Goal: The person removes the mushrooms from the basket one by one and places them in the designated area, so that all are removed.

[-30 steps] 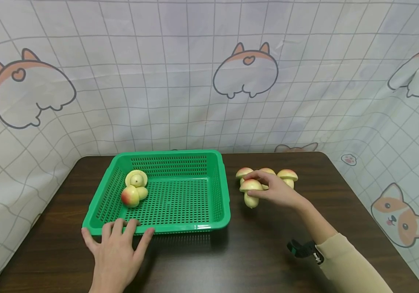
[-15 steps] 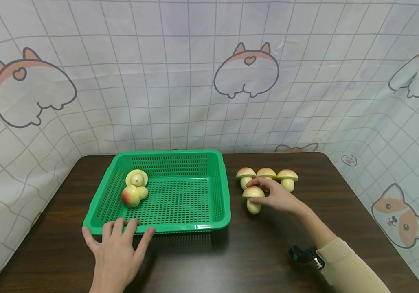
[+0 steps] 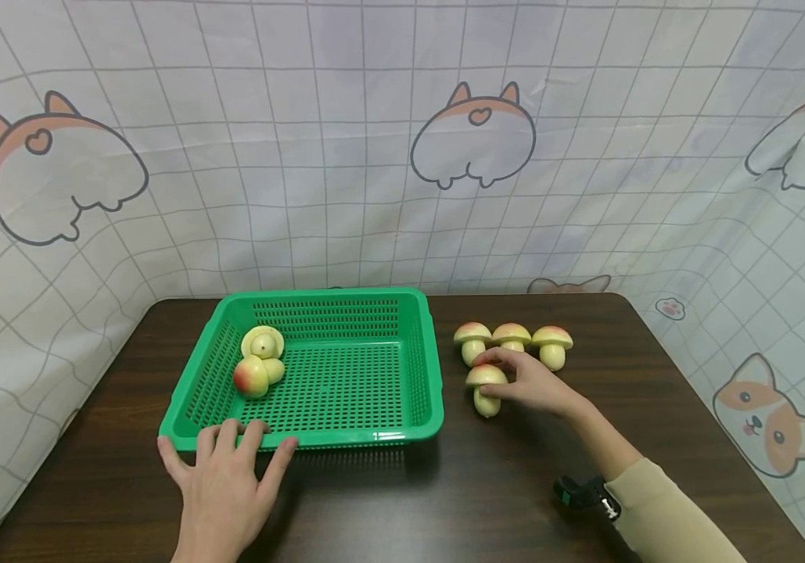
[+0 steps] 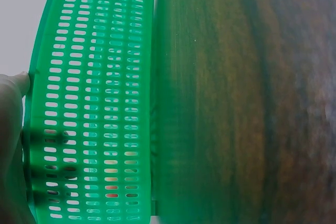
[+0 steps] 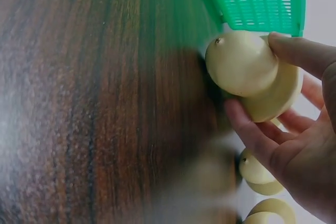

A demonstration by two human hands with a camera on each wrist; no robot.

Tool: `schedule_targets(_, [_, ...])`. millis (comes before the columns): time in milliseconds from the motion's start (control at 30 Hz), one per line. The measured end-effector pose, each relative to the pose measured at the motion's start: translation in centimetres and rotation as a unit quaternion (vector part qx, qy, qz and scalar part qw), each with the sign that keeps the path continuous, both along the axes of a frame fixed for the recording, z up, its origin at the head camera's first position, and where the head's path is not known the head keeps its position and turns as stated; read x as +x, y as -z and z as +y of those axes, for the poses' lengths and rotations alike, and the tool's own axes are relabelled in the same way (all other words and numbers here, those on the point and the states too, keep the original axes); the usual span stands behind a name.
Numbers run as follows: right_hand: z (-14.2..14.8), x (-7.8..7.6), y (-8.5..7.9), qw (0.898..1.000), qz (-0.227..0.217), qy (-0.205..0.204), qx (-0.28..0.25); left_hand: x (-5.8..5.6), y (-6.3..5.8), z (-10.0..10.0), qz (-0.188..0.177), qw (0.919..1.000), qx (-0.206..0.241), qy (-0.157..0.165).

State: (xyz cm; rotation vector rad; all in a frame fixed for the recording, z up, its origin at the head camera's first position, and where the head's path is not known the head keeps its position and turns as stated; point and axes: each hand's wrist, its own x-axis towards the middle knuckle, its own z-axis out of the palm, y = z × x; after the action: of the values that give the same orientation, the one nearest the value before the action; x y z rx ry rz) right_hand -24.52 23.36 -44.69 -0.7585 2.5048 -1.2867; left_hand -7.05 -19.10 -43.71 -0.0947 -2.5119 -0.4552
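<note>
My right hand point(image 3: 532, 381) grips a toy mushroom point(image 3: 486, 377) with a yellow-red cap and pale stem, at the front of the mushroom group. In the right wrist view, thumb and fingers wrap around that mushroom point(image 5: 244, 64), its stem end facing the camera. On the near rim of a green plastic basket point(image 3: 346, 438) rests my left hand point(image 3: 226, 485), fingers spread over the edge. Inside the basket, at its left, lie two mushrooms, one point(image 3: 263, 344) with its stem up and one point(image 3: 253, 377) on its side.
Behind the right hand stand three more mushrooms in a row: left point(image 3: 472, 340), middle point(image 3: 512, 336) and right point(image 3: 553, 344). All sits on a dark wooden table point(image 3: 374, 508). A patterned cloth point(image 3: 303, 195) hangs behind and beside it.
My right hand has drawn the gripped mushroom a little toward me, away from the row behind, which now shows more fully. The left hand and basket stay as they were.
</note>
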Motion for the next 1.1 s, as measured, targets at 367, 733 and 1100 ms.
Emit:
schedule_targets(367, [0.9,0.2,-0.4,1.000,-0.004,0.007,0.020,-0.1,-0.1,0.1,0.004,1.0000,0.001,0.001])
schedule_targets(733, [2.2,0.2,-0.4,0.999,-0.046,0.007,0.008,-0.1,-0.1,0.0,0.006,1.0000,0.000,0.001])
schedule_targets(1100, [3.0,0.9,-0.7,0.999,-0.036,0.015,0.015,-0.1,-0.1,0.0,0.003,1.0000,0.001,0.001])
